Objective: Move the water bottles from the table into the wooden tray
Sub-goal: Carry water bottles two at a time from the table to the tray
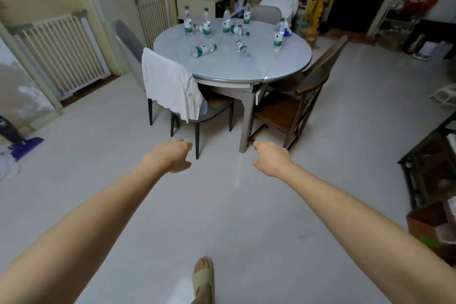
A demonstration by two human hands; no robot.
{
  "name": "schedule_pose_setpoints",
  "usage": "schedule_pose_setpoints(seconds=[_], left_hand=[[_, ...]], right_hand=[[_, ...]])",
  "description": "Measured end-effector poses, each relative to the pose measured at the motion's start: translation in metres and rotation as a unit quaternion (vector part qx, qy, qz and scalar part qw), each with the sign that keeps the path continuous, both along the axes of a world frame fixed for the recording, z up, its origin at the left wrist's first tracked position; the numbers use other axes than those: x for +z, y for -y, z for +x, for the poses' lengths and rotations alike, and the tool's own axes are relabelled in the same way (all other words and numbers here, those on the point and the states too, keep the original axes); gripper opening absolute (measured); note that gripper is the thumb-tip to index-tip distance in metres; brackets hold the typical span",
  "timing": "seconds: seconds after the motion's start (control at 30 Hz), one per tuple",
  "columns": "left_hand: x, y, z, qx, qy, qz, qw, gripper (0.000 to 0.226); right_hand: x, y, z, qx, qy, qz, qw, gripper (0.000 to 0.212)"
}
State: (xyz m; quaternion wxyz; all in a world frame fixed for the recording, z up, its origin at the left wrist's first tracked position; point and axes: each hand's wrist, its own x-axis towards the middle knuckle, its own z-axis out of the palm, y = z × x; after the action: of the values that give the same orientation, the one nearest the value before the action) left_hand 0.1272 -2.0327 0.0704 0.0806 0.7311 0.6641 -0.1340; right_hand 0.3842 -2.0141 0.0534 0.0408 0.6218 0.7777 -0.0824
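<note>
Several clear water bottles with green-and-white labels are on a round grey table (246, 66) across the room. Some stand upright, such as one at the back left (188, 21) and one near the right edge (278, 35). Others lie on their sides, including one near the middle (203, 50) and another (243, 48). My left hand (172, 155) and my right hand (270, 158) are stretched out in front of me over the floor, well short of the table, fingers loosely curled and holding nothing. No wooden tray is visible.
A chair draped with a white cloth (170, 86) and a wooden chair (296, 106) stand on the near side of the table. Shelves lie behind, radiators (61, 52) left, a box (434, 227) and a dark rack right. Pale open floor lies between me and the table.
</note>
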Motion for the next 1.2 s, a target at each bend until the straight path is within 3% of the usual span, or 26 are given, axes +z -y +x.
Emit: schedule_pose_setpoints(seconds=[0.3, 0.47, 0.6, 0.97, 1.2], left_hand=[[0.022, -0.249, -0.017, -0.050, 0.003, 0.001, 0.999, 0.045], [-0.002, -0.376, -0.007, -0.071, -0.001, -0.029, 0.997, 0.047], [-0.025, -0.491, -0.006, -0.056, 0.006, -0.037, 0.998, 0.034], [-0.046, -0.748, -0.018, -0.024, -0.018, -0.048, 0.998, 0.048], [-0.069, -0.923, -0.052, -0.019, -0.022, -0.025, 0.999, 0.056]], right_hand=[[0.010, -0.226, -0.029, -0.036, -0.001, -0.010, 0.999, 0.032], [-0.012, -0.356, -0.030, -0.046, -0.006, -0.016, 0.999, 0.031], [-0.031, -0.477, -0.030, -0.026, 0.000, -0.019, 0.999, 0.032], [-0.043, -0.760, -0.048, 0.031, 0.012, -0.050, 0.998, 0.042], [-0.072, -0.918, -0.074, -0.021, 0.000, -0.070, 0.997, 0.050]])
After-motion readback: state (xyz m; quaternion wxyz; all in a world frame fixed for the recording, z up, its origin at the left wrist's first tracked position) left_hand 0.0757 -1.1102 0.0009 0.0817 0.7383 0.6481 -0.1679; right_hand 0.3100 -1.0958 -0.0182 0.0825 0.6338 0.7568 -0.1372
